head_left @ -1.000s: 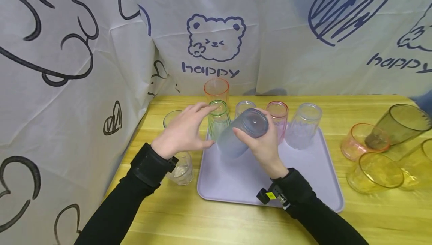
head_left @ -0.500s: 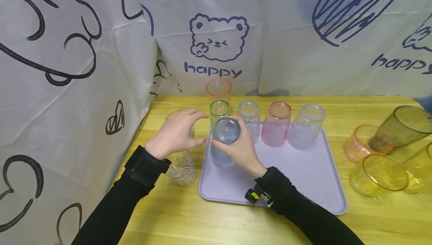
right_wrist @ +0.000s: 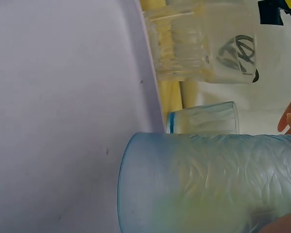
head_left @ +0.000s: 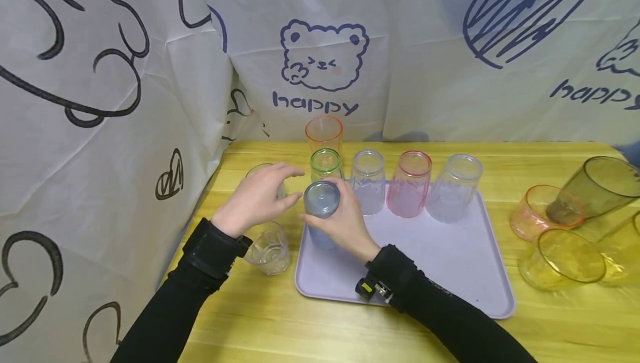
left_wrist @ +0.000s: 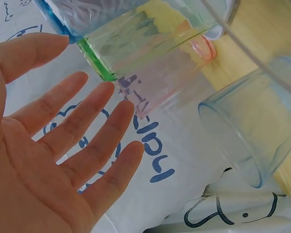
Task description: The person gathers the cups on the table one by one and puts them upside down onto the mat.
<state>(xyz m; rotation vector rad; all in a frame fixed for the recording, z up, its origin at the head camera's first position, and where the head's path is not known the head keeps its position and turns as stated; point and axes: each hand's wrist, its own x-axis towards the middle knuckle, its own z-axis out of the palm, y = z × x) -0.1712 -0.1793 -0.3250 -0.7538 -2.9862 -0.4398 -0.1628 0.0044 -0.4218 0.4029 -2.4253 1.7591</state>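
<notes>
My right hand grips a tall blue drinking glass turned upside down, thumb on one side and fingers on the other. It stands over the left part of the lilac tray, in front of an upside-down green glass. In the right wrist view the rim of the blue glass is right at the tray surface. To its left, my left hand holds nothing; its fingers are spread, the palm facing the glasses. Along the tray's back row are upside-down pale lilac, pink and clear glasses.
Left of the tray stand a clear tumbler and a blue-rimmed glass, partly behind my left hand. An orange-rimmed glass stands behind the tray. On the right are an orange glass, a dark olive one and yellow ones.
My right hand has carried the blue glass left and down to the tray's left side, bringing it from tilted to about upright. The left hand has drawn back slightly left.
</notes>
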